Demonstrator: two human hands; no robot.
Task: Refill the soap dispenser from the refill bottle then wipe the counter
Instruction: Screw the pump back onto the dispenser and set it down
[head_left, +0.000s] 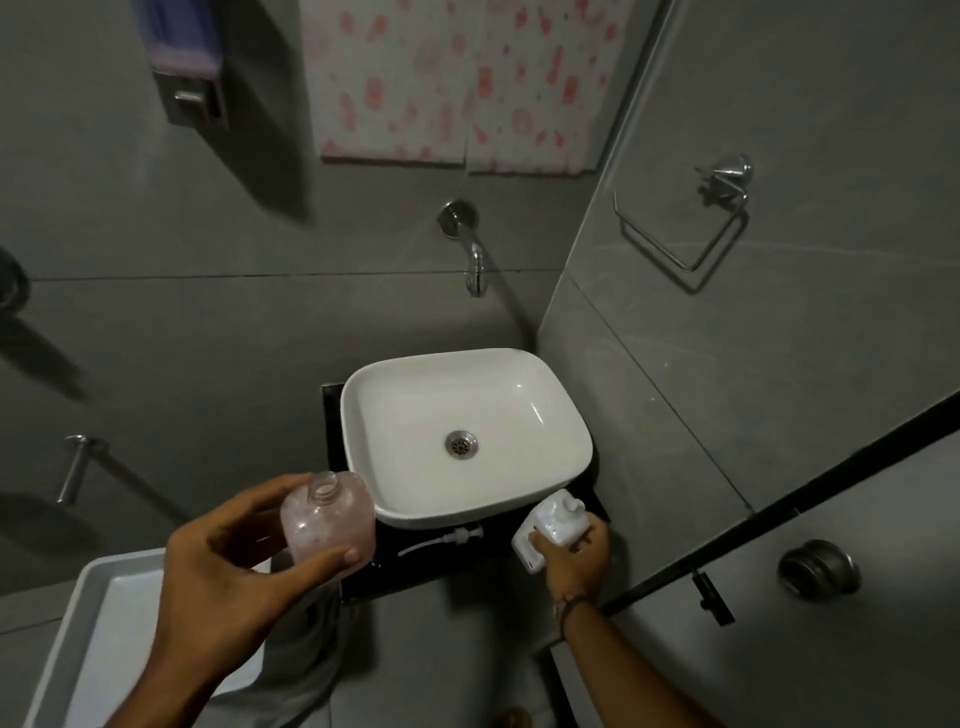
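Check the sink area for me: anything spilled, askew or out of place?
No spill shows. The pump head lies on its side on the dark counter in front of the basin, off the dispenser, whose neck is open in the left hand. The right hand grips the refill bottle.

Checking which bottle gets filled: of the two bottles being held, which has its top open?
The clear pinkish soap dispenser in the left hand: its neck is uncapped. The white refill bottle under the right hand looks capped.
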